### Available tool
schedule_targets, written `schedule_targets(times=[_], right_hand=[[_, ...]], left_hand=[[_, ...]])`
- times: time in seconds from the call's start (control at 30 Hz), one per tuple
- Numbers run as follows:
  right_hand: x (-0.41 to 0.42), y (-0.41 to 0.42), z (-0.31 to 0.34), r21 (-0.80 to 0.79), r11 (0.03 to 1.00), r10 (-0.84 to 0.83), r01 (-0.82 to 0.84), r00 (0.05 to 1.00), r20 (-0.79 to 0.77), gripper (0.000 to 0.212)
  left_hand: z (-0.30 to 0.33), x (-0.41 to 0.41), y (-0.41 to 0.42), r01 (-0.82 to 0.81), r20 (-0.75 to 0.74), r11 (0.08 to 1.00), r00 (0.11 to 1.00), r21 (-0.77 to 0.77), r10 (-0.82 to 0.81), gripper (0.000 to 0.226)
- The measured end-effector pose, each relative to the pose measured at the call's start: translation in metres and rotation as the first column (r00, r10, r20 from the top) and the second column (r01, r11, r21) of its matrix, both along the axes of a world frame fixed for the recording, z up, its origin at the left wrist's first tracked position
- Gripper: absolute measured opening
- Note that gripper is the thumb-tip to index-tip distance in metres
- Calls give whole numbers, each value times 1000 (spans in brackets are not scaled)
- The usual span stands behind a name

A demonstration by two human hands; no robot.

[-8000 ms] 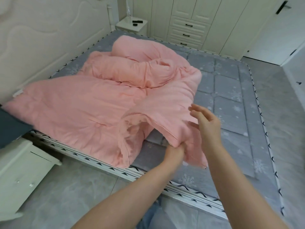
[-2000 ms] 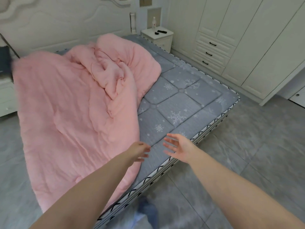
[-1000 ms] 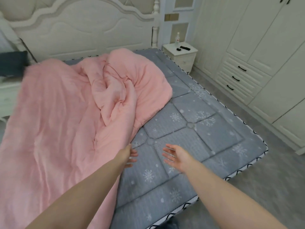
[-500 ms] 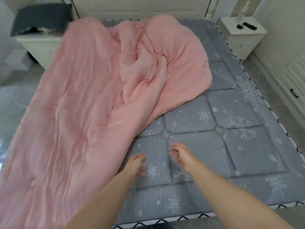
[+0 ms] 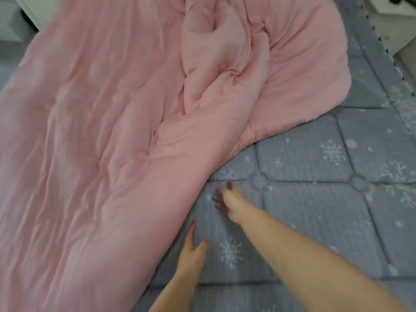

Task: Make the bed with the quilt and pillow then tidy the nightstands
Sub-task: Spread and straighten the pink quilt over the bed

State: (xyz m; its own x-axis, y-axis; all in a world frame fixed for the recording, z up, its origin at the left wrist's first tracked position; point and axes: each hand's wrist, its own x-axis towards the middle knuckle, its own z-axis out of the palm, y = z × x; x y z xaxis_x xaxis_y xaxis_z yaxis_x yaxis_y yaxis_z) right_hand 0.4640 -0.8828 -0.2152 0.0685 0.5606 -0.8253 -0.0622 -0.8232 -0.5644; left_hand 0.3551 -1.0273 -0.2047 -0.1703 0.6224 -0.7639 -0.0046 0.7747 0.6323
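Across the left and middle of the bed, your pink quilt lies spread and rumpled, its left side running off toward the floor while a bunched ridge rises in the far middle. Its right edge runs diagonally from far right down to the near middle, leaving the grey snowflake mattress bare on the right.

Just right of that diagonal edge, your left hand reaches forward with its fingers straight and together, thumb splayed to the right, holding nothing. The fingertips point at the quilt's edge and sit just beside it; whether they touch the fabric cannot be told. The forearm comes up from the near edge of the view, low over the mattress.

Farther and slightly right, your right hand is also relaxed and spread, fingers loosely fanned toward the quilt's edge, gripping nothing. It hangs near the edge but apart from it, over the mattress. That arm stretches in long from the near right corner.

At the far right corner, a white nightstand stands beside the bed. No pillow shows in this view.
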Motion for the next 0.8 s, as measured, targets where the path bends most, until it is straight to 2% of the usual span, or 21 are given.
schedule_targets(times=[0.13, 0.23, 0.3, 0.4, 0.47, 0.53, 0.57, 0.63, 0.73, 0.8], right_hand=[[-45, 39, -33, 54, 990, -120, 127, 986, -116, 56], [-64, 55, -41, 22, 969, -242, 247, 961, -133, 46], [-66, 55, -40, 14, 955, -291, 297, 942, -165, 36], [-55, 38, -38, 86, 888, -421, 452, 874, -243, 23], [-34, 17, -36, 154, 835, -504, 528, 847, -171, 26], [1, -8, -26, 215, 832, -525, 511, 851, 5, 30], [18, -23, -19, 223, 839, -525, 496, 847, 89, 29], [57, -53, 2, 195, 839, -539, 508, 825, 171, 23], [98, -89, 38, -4, 841, -540, 541, 840, 46, 32], [113, -103, 72, -65, 859, -512, 509, 856, -70, 37]], left_hand=[[-28, -2, -7, 122, -5, 991, 993, 58, -122, 67], [-44, 1, -9, 172, 64, 984, 982, 56, -175, 73], [-55, 2, -10, 230, 65, 972, 970, 41, -233, 76], [-62, 0, -15, 291, 22, 956, 956, 28, -291, 75], [-61, -4, -25, 393, -86, 918, 917, 46, -388, 75], [-48, -2, -37, 506, -203, 860, 850, 63, -485, 73], [-40, 1, -43, 505, -215, 860, 850, 74, -480, 71], [-10, 11, -51, 380, -114, 924, 921, 46, -373, 67], [36, 29, -60, 211, 74, 968, 977, -138, -202, 61], [58, 39, -67, 43, 237, 961, 971, -272, 24, 60]])
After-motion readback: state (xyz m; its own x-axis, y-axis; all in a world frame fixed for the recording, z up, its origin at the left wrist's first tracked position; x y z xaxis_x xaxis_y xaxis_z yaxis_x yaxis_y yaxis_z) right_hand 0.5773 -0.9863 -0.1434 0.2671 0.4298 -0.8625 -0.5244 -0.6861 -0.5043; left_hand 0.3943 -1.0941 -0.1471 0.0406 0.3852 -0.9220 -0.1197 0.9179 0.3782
